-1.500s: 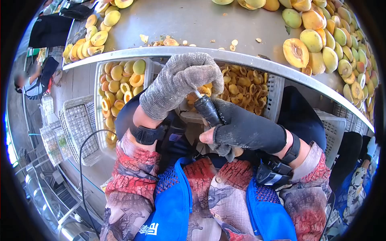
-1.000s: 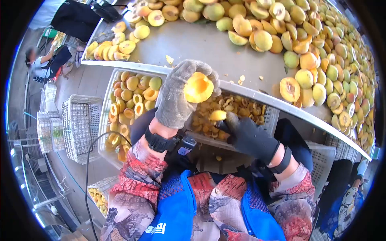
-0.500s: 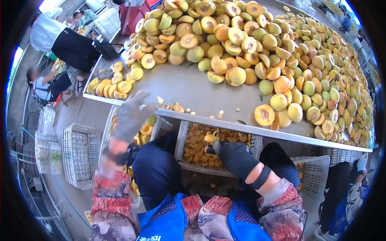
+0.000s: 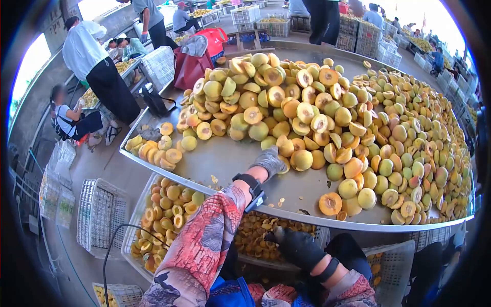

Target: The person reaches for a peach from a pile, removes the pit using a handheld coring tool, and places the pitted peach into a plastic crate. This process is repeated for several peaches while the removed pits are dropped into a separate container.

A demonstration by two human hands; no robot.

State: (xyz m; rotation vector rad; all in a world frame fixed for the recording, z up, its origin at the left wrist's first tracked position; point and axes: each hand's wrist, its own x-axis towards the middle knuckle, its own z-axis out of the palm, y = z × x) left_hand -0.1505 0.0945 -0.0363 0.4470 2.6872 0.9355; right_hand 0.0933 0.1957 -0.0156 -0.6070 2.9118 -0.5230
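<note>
My left hand, in a grey glove, reaches across the metal table to the near edge of the fruit heap. Its fingers curl at a yellow peach half, partly hidden by the glove. Behind it rises a large pile of halved peaches. My right hand, black-gloved, is closed below the table's front edge, over a crate of peach scraps. A small dark end shows at its fingertips; what it holds I cannot make out.
A crate full of peach halves stands under the table at left, beside a white basket. Several peach halves lie at the table's left corner. A red bag sits at the back. People are at left and farther off.
My left hand has moved from above the left crate, right and forward to the fruit heap. My right hand stays low over the scraps crate. The view has tilted up.
</note>
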